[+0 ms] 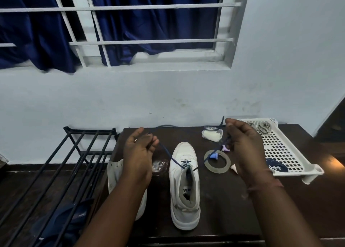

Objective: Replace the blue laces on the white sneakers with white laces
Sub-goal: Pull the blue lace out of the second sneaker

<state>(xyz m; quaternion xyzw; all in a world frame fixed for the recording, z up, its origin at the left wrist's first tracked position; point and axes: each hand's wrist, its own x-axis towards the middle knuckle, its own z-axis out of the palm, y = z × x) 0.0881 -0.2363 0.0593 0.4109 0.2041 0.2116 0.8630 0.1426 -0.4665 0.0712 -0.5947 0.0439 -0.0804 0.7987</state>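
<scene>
Right sneaker [184, 187] upright on table [220, 200], mid-unlacing. Left hand [139, 153] and right hand [242, 144] each pinch blue lace [169, 154] end. Advise even, alternating pulls; avoid snagging eyelets.

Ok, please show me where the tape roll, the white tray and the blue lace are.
tape roll [225, 166]: head view, right side of ring.
white tray [291, 172]: head view, near rim.
blue lace [169, 155]: head view, left strand.
</scene>
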